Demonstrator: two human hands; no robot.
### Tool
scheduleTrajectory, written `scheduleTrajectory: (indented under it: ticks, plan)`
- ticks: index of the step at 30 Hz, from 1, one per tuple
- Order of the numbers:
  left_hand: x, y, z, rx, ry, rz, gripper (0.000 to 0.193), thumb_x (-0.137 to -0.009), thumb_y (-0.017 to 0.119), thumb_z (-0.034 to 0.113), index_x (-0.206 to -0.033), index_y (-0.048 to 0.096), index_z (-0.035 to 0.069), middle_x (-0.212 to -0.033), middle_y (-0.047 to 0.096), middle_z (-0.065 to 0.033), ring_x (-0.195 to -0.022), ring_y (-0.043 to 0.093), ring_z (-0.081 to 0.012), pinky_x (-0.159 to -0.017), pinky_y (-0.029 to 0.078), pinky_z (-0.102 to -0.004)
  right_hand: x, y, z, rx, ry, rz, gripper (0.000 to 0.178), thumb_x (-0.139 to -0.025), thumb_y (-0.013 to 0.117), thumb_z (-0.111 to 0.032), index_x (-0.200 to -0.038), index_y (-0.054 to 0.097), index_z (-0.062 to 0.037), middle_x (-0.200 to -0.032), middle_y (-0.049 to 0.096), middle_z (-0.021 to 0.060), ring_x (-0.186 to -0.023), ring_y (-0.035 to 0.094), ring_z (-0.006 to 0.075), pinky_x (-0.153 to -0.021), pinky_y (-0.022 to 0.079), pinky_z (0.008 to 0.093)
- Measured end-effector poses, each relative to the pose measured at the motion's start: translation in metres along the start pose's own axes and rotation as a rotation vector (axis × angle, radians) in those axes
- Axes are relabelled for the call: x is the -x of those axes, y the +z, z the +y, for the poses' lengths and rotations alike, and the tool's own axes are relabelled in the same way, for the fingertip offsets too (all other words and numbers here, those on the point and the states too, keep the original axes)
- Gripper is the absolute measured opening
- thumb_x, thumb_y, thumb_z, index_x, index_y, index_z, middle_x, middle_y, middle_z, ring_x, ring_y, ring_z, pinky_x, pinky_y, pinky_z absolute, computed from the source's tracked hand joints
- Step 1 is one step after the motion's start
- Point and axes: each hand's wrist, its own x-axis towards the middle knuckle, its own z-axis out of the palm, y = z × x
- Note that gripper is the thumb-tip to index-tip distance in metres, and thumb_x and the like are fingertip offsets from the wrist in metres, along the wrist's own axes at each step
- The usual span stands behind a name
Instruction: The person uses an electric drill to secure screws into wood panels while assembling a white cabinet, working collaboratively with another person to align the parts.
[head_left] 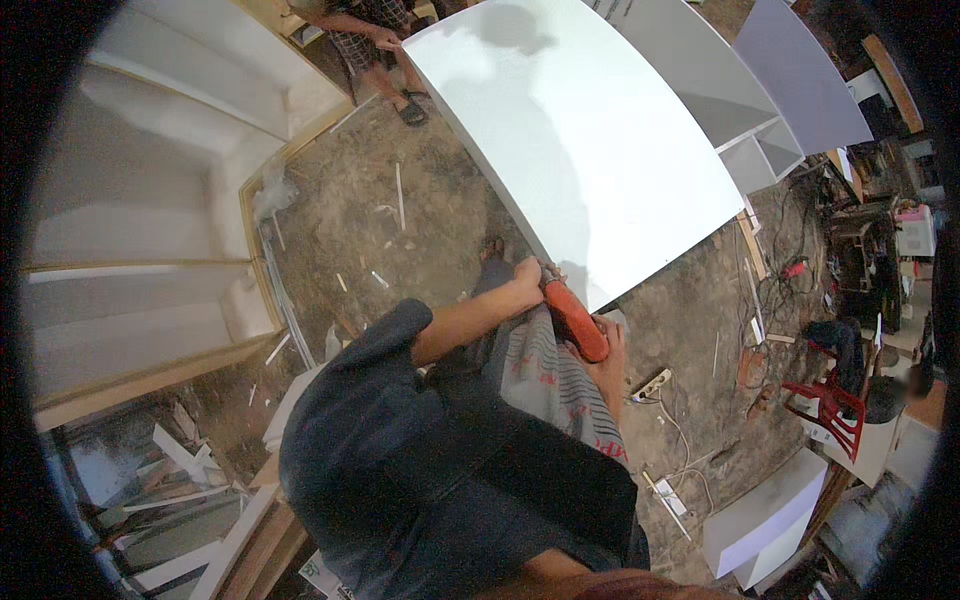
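A big white panel-faced piece (620,150) stretches away from me, my shadow across its face. At its near left corner my left hand (526,284) is closed, by the dark end of a long, rounded orange-red thing (577,322) whose kind I cannot make out. My right hand (607,358) curls at the orange-red thing's lower end, beside the panel's near corner. What either hand grips is hidden. Grey cloth with dark wavy lines and red print (545,375) hangs below and between my hands. At the far left corner another person's hand (385,39) touches the white piece.
A large open cabinet frame (140,180) stands at left. Wood strips and scraps (398,195) litter the floor. On the right lie a power strip (652,385) with cables, a red chair (830,410) and a white box-like piece (765,520). Stacked boards (255,540) are at lower left.
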Motion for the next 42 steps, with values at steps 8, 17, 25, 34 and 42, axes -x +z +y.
scheduleTrajectory:
  ticks: [8, 17, 25, 34, 42]
  plan:
    - [0.010, 0.002, 0.001, -0.042, 0.032, 0.023, 0.020, -0.088, 0.028, 0.010, -0.082, 0.043, -0.001, -0.070, 0.048, -0.0162, -0.064, 0.051, -0.0295, -0.070, 0.052, -0.0493, -0.001, 0.000, 0.001, 0.058, -0.065, -0.004, 0.057, -0.061, 0.080, -0.024, -0.106, 0.051, -0.0032, -0.098, 0.051, 0.0156, -0.092, 0.050, 0.0333, -0.079, 0.043, 0.0399]
    - [0.003, -0.001, 0.004, -0.079, 0.003, -0.044, 0.022, -0.090, 0.029, 0.014, -0.087, 0.045, -0.001, -0.069, 0.048, -0.0152, -0.064, 0.050, -0.0286, -0.067, 0.050, -0.0474, -0.001, 0.002, 0.009, 0.012, -0.048, -0.003, 0.059, -0.061, 0.080, -0.025, -0.108, 0.051, -0.0043, -0.099, 0.048, 0.0151, -0.093, 0.050, 0.0317, -0.082, 0.043, 0.0399]
    - [0.002, -0.006, 0.008, -0.015, -0.077, -0.077, 0.023, -0.090, 0.028, 0.018, -0.084, 0.043, 0.001, -0.069, 0.048, -0.0128, -0.064, 0.050, -0.0281, -0.064, 0.048, -0.0468, 0.003, 0.000, -0.007, 0.009, 0.027, 0.005, 0.059, -0.061, 0.080, -0.028, -0.107, 0.052, -0.0039, -0.099, 0.050, 0.0151, -0.094, 0.051, 0.0324, -0.082, 0.044, 0.0404]
    - [-0.027, -0.003, 0.020, -0.071, -0.067, -0.160, 0.015, -0.091, 0.029, 0.012, -0.080, 0.035, 0.004, -0.070, 0.049, -0.0136, -0.066, 0.050, -0.0273, -0.082, 0.046, -0.0493, -0.009, -0.015, -0.015, -0.021, 0.139, -0.046, 0.061, -0.066, 0.077, -0.033, -0.113, 0.049, -0.0071, -0.105, 0.045, 0.0127, -0.096, 0.052, 0.0309, -0.081, 0.045, 0.0408]
    - [-0.077, -0.044, 0.032, -1.000, 0.515, -0.793, 0.015, -0.091, 0.031, 0.013, -0.090, 0.041, 0.001, -0.081, 0.047, -0.0124, -0.073, 0.049, -0.0250, -0.082, 0.048, -0.0477, 0.002, -0.017, -0.003, -0.017, 0.168, -0.042, 0.066, -0.064, 0.074, -0.045, -0.116, 0.047, -0.0152, -0.107, 0.045, 0.0133, -0.094, 0.056, 0.0374, -0.079, 0.047, 0.0488]
